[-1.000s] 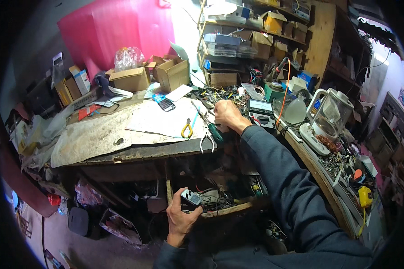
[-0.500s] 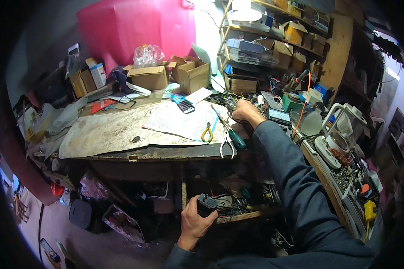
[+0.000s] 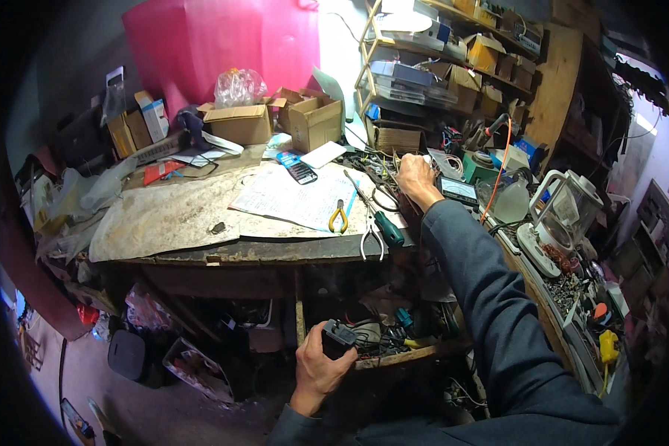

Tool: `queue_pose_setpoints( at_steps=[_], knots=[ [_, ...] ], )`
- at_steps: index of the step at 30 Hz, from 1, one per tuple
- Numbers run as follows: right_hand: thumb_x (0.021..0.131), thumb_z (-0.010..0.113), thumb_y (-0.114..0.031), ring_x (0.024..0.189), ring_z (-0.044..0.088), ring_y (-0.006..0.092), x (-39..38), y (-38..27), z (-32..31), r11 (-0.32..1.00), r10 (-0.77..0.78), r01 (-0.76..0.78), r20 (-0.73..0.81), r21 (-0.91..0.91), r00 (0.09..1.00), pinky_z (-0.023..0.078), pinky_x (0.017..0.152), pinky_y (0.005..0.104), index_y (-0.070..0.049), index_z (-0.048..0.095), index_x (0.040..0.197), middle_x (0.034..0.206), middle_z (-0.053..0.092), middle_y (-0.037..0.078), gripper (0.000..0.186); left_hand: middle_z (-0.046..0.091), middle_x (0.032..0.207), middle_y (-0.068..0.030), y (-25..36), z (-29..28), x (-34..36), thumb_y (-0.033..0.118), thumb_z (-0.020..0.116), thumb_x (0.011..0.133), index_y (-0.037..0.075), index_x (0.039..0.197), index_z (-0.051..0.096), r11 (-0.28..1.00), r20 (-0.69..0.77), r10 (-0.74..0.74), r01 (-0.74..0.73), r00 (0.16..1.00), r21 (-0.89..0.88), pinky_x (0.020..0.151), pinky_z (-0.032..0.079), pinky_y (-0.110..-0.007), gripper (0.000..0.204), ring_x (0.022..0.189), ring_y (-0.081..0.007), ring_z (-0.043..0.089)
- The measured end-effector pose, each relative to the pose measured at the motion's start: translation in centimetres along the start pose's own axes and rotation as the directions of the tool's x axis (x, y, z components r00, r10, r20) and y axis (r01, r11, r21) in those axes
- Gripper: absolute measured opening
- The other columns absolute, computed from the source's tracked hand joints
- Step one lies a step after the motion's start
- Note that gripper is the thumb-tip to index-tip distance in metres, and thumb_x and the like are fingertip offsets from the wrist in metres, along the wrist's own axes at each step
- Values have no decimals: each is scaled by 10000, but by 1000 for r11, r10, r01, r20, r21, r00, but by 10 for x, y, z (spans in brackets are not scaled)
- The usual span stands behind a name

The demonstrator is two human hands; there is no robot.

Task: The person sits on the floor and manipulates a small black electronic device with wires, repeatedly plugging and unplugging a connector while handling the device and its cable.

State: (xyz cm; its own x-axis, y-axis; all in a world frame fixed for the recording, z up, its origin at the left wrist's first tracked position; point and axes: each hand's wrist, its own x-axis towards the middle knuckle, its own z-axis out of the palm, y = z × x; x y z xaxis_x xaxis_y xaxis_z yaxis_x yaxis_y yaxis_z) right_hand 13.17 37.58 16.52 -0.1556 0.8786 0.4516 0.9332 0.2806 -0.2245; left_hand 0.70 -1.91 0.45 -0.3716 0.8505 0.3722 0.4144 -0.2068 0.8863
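Note:
Above an open drawer, my left hand wraps round a small black boxy device, its exact kind unclear. My right hand reaches to the far right of the bench, fingers curled down into a heap of wires and small parts. Whatever those fingers grip is hidden, though a small white item shows right beside them. Just left of that hand lie a green-handled screwdriver, white-handled pliers and yellow-handled cutters. A written paper sheet is under the cutters.
A meter stands right of my right hand, with an orange cable beyond it. Farther right is a blender jug. Cardboard boxes line the bench's back. The drawer juts out below, full of cables and tools.
My right hand has shifted slightly right across the wires, toward the small white item. My left hand still holds the black device in much the same place. The whole view has moved slightly.

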Motion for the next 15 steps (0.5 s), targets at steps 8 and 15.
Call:
queue_pose_setpoints(
  at_steps=[8,15],
  knots=[
    [841,613,-49,1039,701,448,17,-2,15,915,-156,222,-211,336,965,557,897,473,12,658,1188,1092,704,313,356,705,1094,-203,1,4,0,170,852,714,-50,1218,605,1000,-21,-16,16,1000,0,886,557,-414,603,993,-374,701],
    [773,704,-118,1009,723,420,-4,-13,18,961,-256,269,165,-65,953,591,859,503,-2,767,961,1017,740,257,229,712,1072,-208,1,3,0,162,853,715,-47,1223,609,999,-31,-20,21,999,37,877,561,-407,601,979,-363,710]
  ],
)
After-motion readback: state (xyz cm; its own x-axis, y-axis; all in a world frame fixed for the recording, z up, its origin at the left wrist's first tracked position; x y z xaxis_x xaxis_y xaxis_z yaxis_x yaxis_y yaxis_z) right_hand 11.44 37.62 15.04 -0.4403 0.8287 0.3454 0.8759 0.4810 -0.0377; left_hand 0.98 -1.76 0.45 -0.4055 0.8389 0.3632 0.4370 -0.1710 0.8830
